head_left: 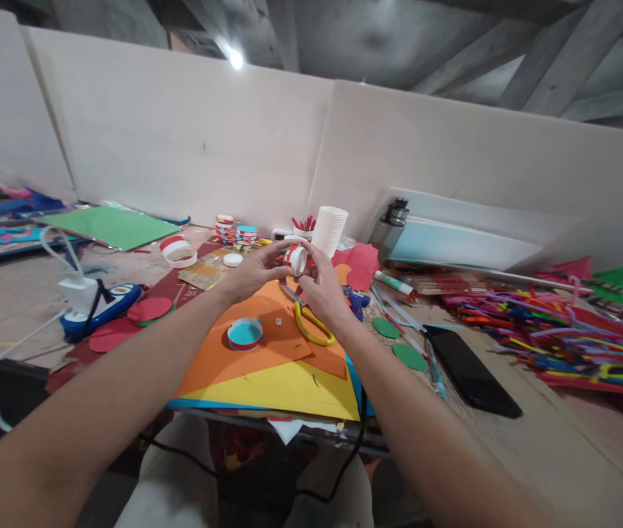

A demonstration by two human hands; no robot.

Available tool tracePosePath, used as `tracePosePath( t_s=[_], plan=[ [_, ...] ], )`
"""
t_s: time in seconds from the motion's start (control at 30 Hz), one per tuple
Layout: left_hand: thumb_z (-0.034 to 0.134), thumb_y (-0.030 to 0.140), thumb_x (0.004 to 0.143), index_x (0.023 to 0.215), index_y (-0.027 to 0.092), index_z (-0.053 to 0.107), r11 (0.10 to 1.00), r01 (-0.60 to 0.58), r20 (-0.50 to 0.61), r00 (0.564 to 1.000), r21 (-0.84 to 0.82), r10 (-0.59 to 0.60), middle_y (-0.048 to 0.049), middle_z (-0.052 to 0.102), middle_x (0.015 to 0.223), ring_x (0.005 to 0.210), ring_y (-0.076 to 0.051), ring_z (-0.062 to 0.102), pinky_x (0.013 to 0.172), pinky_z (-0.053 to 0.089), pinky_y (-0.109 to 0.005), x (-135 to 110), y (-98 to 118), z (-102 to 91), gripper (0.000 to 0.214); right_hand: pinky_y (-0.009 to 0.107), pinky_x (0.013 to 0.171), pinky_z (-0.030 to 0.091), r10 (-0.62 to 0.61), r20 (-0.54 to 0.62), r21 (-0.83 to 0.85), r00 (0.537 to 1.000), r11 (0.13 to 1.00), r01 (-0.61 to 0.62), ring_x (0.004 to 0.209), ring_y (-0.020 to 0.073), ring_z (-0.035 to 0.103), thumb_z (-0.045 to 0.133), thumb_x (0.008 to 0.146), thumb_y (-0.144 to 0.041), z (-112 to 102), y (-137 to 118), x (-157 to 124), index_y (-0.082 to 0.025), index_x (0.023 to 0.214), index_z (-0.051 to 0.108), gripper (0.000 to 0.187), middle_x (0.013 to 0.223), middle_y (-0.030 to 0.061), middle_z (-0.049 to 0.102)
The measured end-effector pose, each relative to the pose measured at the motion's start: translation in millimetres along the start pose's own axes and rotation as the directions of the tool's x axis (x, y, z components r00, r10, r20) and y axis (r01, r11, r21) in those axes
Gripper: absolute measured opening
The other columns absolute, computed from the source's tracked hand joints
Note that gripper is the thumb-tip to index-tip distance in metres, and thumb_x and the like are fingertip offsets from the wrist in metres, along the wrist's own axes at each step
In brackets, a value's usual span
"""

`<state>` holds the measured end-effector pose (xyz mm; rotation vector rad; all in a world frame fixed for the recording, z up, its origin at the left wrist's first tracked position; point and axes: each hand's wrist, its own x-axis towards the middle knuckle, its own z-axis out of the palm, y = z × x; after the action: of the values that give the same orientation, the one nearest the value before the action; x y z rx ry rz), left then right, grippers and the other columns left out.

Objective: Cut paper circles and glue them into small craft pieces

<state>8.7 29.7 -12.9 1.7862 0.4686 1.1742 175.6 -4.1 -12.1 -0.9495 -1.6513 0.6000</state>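
Between both hands, raised over the table, is a short paper cup piece (pixel 296 258), white with a red band, its round side turned toward the right. My left hand (pixel 259 271) grips it from the left with fingers and thumb. On the other side my right hand (pixel 319 282) holds it too, fingers curled around its edge. Below them, yellow-handled scissors (pixel 316 326) lie on orange paper (pixel 207 359), their blades partly hidden by my right hand. A similar shallow cup piece (pixel 245 334) with a blue inside rests on the orange paper, left of the scissors.
A stack of white paper cups (pixel 330 231) stands behind my hands. On the right lie a black phone (pixel 470 370), a glue stick (pixel 393 282) and piled pipe cleaners (pixel 564 330). A power strip (pixel 100 312) with a white cable sits left, near red paper circles (pixel 116 335).
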Motion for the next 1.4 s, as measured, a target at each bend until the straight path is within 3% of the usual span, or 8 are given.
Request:
tracePosePath(
  t_s=[0.1,0.23,0.37,0.5,0.9,1.0,1.2,1.4],
  plan=[
    [0.073,0.028,0.078,0.139,0.024,0.054,1.0,-0.019,-0.021,1.0,-0.015,0.019,-0.0108,0.063,0.129,0.104,-0.02,0.063,0.083,0.053,-0.028,1,-2,-3.0,0.063,0.036,0.076,0.057,-0.053,0.023,-0.036,0.998,0.998,0.053,0.089,0.0186,0.06,0.059,0.077,-0.017,3,-3,-3,-0.027,0.142,0.046,0.068,0.131,0.0117,0.053],
    [0.072,0.029,0.079,0.138,0.024,0.055,1.0,-0.018,-0.04,0.999,-0.023,0.017,-0.011,0.062,0.132,0.116,-0.022,0.06,0.094,0.05,-0.033,0,-3,-4.0,0.062,0.036,0.074,0.059,-0.052,-0.014,-0.045,0.999,0.998,0.051,0.08,0.0156,0.061,0.067,0.081,-0.032,3,-5,-5,-0.028,0.139,0.05,0.06,0.133,0.0132,0.049],
    [0.071,0.032,0.079,0.14,0.023,0.053,1.0,0.009,-0.059,0.998,-0.009,-0.01,-0.012,0.062,0.132,0.107,-0.02,0.063,0.089,0.053,-0.032,0,-6,-5.1,0.064,0.033,0.063,0.061,-0.026,0.003,0.046,1.0,0.999,0.026,0.082,0.0163,0.061,0.07,0.081,-0.036,2,-6,-6,-0.031,0.138,0.052,0.06,0.134,0.0125,0.044],
    [0.072,0.033,0.079,0.14,0.024,0.053,1.0,0.007,-0.073,0.997,0.007,-0.007,-0.0115,0.062,0.131,0.1,-0.018,0.064,0.086,0.054,-0.031,0,-8,-6.5,0.064,0.031,0.062,0.063,-0.029,0.006,0.097,1.0,0.995,0.028,0.087,0.0166,0.06,0.069,0.08,-0.032,2,-6,-6,-0.033,0.137,0.053,0.059,0.134,0.0103,0.044],
    [0.075,0.03,0.077,0.137,0.025,0.057,0.992,0.007,-0.085,0.996,-0.122,-0.017,-0.0117,0.061,0.132,0.109,-0.022,0.062,0.086,0.054,-0.031,0,-10,-7.2,0.063,0.03,0.062,0.063,-0.011,0.0,0.12,1.0,0.993,0.011,0.085,0.0159,0.062,0.063,0.081,-0.025,2,-7,-6,-0.032,0.14,0.051,0.061,0.137,0.0101,0.044],
    [0.075,0.03,0.077,0.138,0.026,0.056,0.992,0.021,-0.084,0.996,-0.123,-0.031,-0.0115,0.061,0.133,0.108,-0.021,0.063,0.085,0.054,-0.031,0,-10,-7.2,0.064,0.031,0.063,0.062,-0.025,0.004,0.079,1.0,0.997,0.025,0.086,0.0168,0.061,0.062,0.082,-0.026,1,-5,-6,-0.033,0.142,0.049,0.062,0.135,0.0101,0.045],
    [0.078,0.032,0.074,0.134,0.026,0.058,0.98,0.045,-0.042,0.998,-0.196,-0.054,-0.0103,0.064,0.127,0.099,-0.018,0.065,0.083,0.055,-0.03,0,-8,-2.9,0.063,0.036,0.082,0.057,-0.106,-0.034,-0.119,0.994,0.988,0.101,0.092,0.0186,0.055,0.065,0.081,-0.026,-2,-2,-6,-0.031,0.14,0.053,0.06,0.12,0.009,0.046],
    [0.079,0.039,0.074,0.137,0.027,0.055,0.937,0.099,-0.005,0.994,-0.336,-0.107,-0.011,0.064,0.125,0.098,-0.019,0.066,0.081,0.056,-0.031,0,-15,-1.2,0.068,0.034,0.08,0.054,-0.091,-0.023,-0.139,0.996,0.986,0.087,0.092,0.0185,0.051,0.059,0.086,-0.031,-3,-4,-5,-0.029,0.14,0.052,0.054,0.113,0.0077,0.043]
  ],
)
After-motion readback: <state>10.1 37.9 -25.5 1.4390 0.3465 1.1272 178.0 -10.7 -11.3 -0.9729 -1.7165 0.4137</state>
